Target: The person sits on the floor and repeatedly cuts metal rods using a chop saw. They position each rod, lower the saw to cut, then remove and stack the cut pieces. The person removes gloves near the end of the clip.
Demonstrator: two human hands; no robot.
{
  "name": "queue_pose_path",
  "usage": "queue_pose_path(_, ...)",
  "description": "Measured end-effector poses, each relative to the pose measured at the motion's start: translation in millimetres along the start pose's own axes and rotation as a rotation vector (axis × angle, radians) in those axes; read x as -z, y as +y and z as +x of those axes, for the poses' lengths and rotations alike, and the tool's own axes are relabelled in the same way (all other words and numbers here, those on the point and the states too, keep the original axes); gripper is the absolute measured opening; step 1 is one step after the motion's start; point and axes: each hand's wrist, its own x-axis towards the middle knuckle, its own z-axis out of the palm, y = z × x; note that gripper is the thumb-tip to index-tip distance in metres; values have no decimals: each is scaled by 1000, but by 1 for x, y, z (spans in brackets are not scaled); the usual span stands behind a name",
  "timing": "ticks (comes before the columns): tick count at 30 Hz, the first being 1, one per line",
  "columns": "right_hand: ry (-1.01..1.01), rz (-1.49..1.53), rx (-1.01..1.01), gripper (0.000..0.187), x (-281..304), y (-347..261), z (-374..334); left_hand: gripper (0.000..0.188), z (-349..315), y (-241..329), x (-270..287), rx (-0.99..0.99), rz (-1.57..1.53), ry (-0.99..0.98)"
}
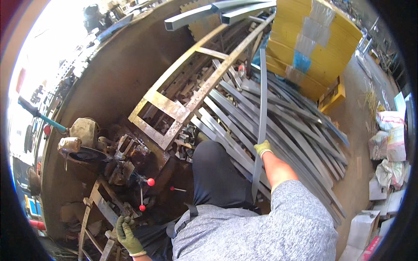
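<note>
My right hand (pixel 263 148), in a yellow-green work glove, is closed around a long grey metal bar (pixel 262 100). The bar runs from beside my right knee up toward the yellow stack, above a heap of grey metal tubes (pixel 283 130). At lower left my left hand (pixel 126 237), gloved alike, has its fingers loosely bent and apart, with nothing seen in them. Near it is a pale metal frame (pixel 102 202). Beyond that hand stands a dirty cutting machine (pixel 85 139) with a vise, a teal handle (pixel 51 121) and red-knobbed levers (pixel 150 182).
A rusty ladder-like frame (pixel 174 111) slants across the middle over short metal offcuts. More square tubes (pixel 191 18) jut in at the top. A yellow taped stack (pixel 287 48) stands at the upper right. Bags (pixel 389 143) and boxes (pixel 363 228) line the right side.
</note>
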Motion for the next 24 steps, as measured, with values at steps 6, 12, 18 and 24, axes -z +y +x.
queue_pose_path(6,24,16,63,81,-34,85,-37,36,16,-11,-8,-3,133,-31)
queue_pose_path(12,-74,-154,116,80,16,145,-99,36,38,-25,-31,-27,54,-118)
queue_pose_path(18,-273,-361,14,83,64,183,-131,35,27,-17,-34,-19,-14,-199)
queue_pose_path(24,-147,-687,43,83,88,194,-122,35,13,-6,-7,-51,17,-181)
